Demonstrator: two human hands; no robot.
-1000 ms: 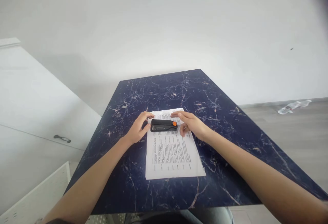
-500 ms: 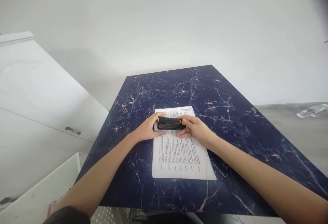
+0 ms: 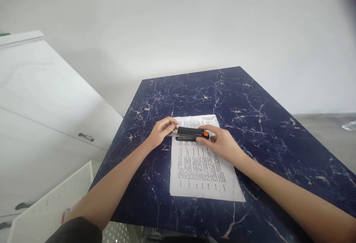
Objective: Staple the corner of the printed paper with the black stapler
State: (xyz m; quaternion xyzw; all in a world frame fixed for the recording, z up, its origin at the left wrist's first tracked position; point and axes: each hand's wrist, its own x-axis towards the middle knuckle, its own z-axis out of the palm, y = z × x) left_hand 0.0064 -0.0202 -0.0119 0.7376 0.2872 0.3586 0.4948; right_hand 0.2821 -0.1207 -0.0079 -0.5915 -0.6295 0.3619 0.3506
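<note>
A black stapler (image 3: pixel 189 133) with an orange button at its right end lies sideways over the printed sheets of paper (image 3: pixel 204 178). My right hand (image 3: pixel 221 141) grips its right end, thumb on the near side and fingers on the far side. From the stapler's left end juts a metal staple tray (image 3: pixel 174 133). My left hand (image 3: pixel 162 131) is there with its fingers bent together against this metal part. Whether any staples are in the tray is too small to tell.
The papers lie on a dark blue marble-patterned table (image 3: pixel 189 95) by a white wall. At the left stand a white cabinet (image 3: pixel 55 98) with black handles and a white perforated panel (image 3: pixel 55 202). Clear plastic (image 3: pixel 349 125) lies on the floor at right.
The metal tray now sticks out of the stapler's left end. My left hand has shifted from holding that end to the protruding part, and my right hand has changed its grip. The view has shifted slightly.
</note>
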